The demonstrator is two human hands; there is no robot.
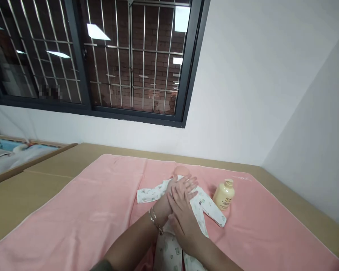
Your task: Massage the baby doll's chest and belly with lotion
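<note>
My left hand is turned palm up with its fingers stretched apart. Across its palm lies my right hand, flat with fingers extended, so the two palms touch. Neither hand shows anything held. Beneath them is a small baby-like figure in a white printed outfit, on its back with both sleeves spread out. Its rounded pinkish head shows just beyond my fingers; I cannot tell whether it is a doll. To the right of the figure stands a pale yellow pump-style bottle with dark lettering.
A pink blanket covers much of the tan surface, which meets a white wall at the back. At the left, a wooden-edged compartment holds white and blue cloth. A dark-framed barred window is above.
</note>
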